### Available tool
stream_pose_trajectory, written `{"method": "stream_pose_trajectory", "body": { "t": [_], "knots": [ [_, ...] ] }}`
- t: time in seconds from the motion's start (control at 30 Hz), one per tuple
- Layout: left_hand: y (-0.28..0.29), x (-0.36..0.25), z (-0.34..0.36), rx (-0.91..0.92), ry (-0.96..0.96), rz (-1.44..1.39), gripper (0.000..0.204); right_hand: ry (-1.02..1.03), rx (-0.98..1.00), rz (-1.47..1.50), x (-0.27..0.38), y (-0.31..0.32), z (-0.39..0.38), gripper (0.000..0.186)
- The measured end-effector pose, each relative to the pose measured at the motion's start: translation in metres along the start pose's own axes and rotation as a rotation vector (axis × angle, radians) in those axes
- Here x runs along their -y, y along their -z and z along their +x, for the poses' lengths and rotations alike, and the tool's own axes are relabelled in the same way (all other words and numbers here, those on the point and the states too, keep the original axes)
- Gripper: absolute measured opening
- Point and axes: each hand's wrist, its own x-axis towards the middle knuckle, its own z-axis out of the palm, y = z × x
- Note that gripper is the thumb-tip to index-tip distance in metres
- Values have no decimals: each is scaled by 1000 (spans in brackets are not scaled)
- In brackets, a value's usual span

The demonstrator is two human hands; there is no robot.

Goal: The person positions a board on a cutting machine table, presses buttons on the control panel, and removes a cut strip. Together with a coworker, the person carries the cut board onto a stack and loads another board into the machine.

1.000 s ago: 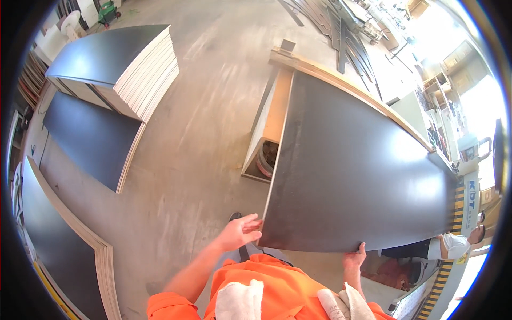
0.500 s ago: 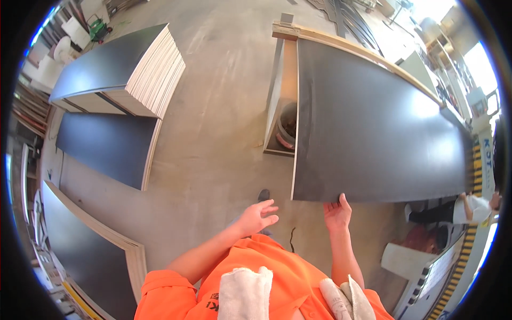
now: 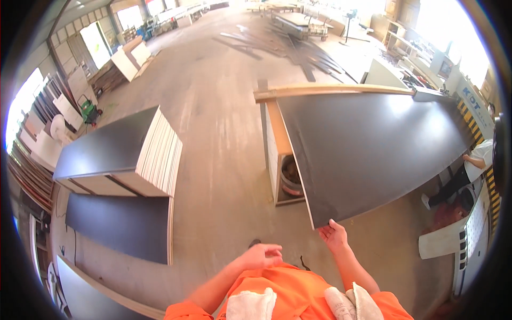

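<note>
A large dark, smooth-faced board lies flat to the right, its pale edge running along the left side. My right hand closes on its near edge, close to the near left corner, thumb on top and fingers beneath. Slightly blurred, my left hand hovers in front of my orange shirt, fingers stretched loosely to the right and holding nothing. Under the board's left side, a wooden support frame shows, with a round bucket of dark contents partly hidden.
Stacked dark-faced boards stand at left, with a lower dark board before them and another board nearer. A wooden rail borders the far side. Another person is at far right, beside a machine. Loose strips lie on the far floor.
The view has tilted up and turned, showing more of the hall. My right hand is now nearer the board's left corner. My left hand's fingers have drawn closer together.
</note>
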Motion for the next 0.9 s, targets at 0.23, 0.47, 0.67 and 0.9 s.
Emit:
{"method": "stream_pose_trajectory", "body": {
  "t": [0.23,0.47,0.67,0.9],
  "knots": [
    [127,-57,-90,492,-666,-141,54,102,-139,59,-23,5,11,23],
    [217,-118,-140,215,-1015,139,35,163,-192,49,-20,-9,7,26],
    [201,-230,-186,-327,-1313,-473,7,320,-131,-303,-20,14,25,27],
    [181,-229,-155,406,-1297,-403,11,200,-221,58,-22,-22,1,25]
  ]
}}
